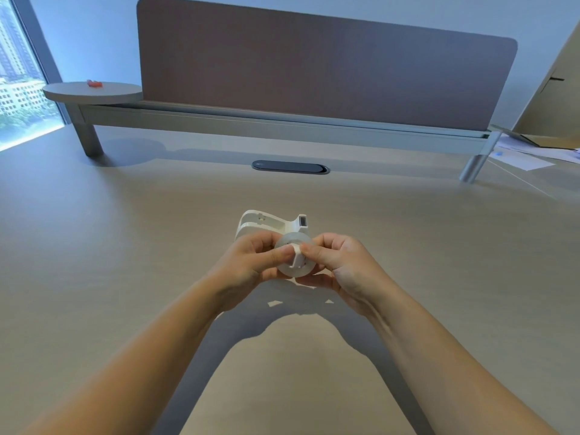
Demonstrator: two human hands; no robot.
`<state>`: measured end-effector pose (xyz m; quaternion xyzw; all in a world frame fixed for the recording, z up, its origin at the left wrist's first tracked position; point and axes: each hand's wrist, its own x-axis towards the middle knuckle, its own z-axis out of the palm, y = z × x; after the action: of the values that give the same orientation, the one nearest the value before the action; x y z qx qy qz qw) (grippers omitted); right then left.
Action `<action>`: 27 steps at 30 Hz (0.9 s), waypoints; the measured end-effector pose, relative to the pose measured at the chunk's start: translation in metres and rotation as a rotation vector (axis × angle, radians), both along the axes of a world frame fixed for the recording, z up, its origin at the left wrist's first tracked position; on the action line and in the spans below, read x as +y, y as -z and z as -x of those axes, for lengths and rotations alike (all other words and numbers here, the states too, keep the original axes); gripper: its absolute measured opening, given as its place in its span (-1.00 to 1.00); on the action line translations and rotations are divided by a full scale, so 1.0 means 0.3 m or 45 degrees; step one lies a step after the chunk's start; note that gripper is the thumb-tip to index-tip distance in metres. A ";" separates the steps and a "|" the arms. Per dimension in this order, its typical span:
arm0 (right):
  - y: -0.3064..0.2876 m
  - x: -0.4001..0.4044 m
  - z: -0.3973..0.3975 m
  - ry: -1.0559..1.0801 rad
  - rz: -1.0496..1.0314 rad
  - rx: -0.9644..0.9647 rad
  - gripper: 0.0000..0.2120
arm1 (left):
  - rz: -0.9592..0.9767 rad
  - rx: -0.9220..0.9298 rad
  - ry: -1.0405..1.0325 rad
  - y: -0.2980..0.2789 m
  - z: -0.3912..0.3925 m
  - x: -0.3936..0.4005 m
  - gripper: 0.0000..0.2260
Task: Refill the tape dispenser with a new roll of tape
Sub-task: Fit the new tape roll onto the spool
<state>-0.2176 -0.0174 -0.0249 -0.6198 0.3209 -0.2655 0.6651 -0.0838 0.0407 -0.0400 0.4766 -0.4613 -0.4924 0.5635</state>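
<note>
Head view. Both hands meet above the desk (pixel 125 246), at centre frame.

Left hand (pixel 251 262): fingers curled, thumb laid across the face of the tape roll (pixel 293 257), tip reaching the small white hub (pixel 296 257) at the roll's centre. Grasping the roll from the left side.

Right hand (pixel 339 262): fingers curled, thumb and forefinger pinching at the hub from the right; lower fingers pass under the roll. Grasping roll and hub together w/ the left hand. Whether the hub is fully seated in the roll: cannot tell.

Roll: pale, translucent ring, flat face turned up and toward the camera, held clear of the desk, approx. in front of the dispenser.

Dispenser (pixel 270 224): white, standing on the desk just behind the hands, partly hidden by them. Long axis runs left-right; rounded body at left, cutter end (pixel 303 221) at right. Its open cradle faces up; nothing visible inside it.

Background: dark oval grommet (pixel 290 167) set in the desk further back; brown divider panel (pixel 314 67) on a rail behind it; round side shelf (pixel 94 91) at left w/ a small red item (pixel 94 83); papers (pixel 527 155) at far right.
</note>
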 end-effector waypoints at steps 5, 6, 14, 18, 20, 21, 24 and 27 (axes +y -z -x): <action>-0.010 -0.005 0.011 -0.124 0.056 0.056 -0.82 | -0.110 0.073 0.112 -0.030 -0.027 0.001 -0.77; -0.009 -0.006 0.011 -0.132 0.057 0.066 -0.82 | -0.121 0.055 0.133 -0.030 -0.028 0.003 -0.77; 0.004 -0.001 0.004 -0.062 0.136 0.090 -0.77 | -0.094 -0.164 0.122 -0.027 -0.029 0.004 -0.80; 0.001 -0.005 0.015 -0.054 0.254 0.124 -0.83 | -0.037 -0.287 0.005 -0.030 -0.012 -0.002 -0.94; -0.005 -0.008 0.022 -0.059 0.332 0.169 -0.86 | -0.003 -0.346 -0.049 -0.025 -0.002 -0.002 -0.98; -0.005 -0.010 0.025 -0.060 0.352 0.180 -0.88 | 0.016 -0.377 -0.077 -0.021 0.000 -0.002 -0.98; -0.001 -0.007 0.031 -0.131 0.328 0.167 -0.92 | 0.048 -0.403 -0.121 -0.010 0.001 -0.001 -0.98; 0.007 -0.002 0.021 -0.126 0.325 0.138 -0.94 | 0.021 -0.317 -0.159 -0.005 -0.001 -0.004 -0.97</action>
<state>-0.2240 -0.0179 -0.0271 -0.7279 0.2889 -0.2372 0.5748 -0.0835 0.0396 -0.0384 0.5573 -0.5011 -0.3895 0.5354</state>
